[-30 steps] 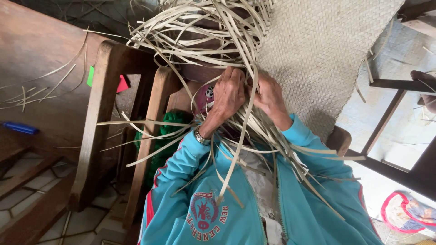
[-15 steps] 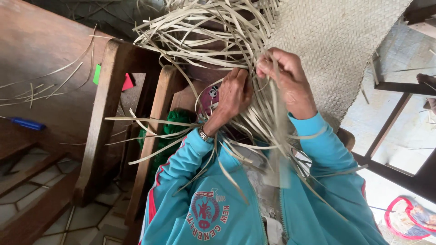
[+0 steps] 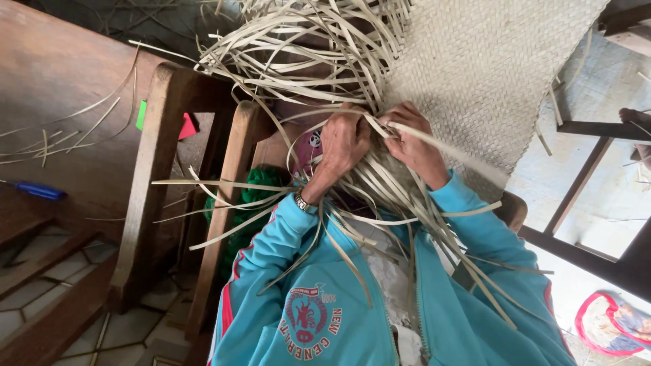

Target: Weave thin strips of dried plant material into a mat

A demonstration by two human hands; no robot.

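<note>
left hand (image 3: 344, 144) fist on pale strips (image 3: 319, 61) | right hand (image 3: 415, 144) pinching strips | forearms raised

Pale, dry, matt plant-fibre strips (image 3: 325, 81) fan out from a tightly woven, rough-textured mat (image 3: 488, 74) of the same fibre, beside a dark, smooth, slightly glossy wooden chair frame (image 3: 146, 196), a soft turquoise cloth jacket (image 3: 298, 271) and a shiny metal wristwatch (image 3: 302, 201).

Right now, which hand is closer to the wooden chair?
Left. The left hand grips pale strips just beside the wooden chair; the right hand is farther off, by the woven mat.
</note>
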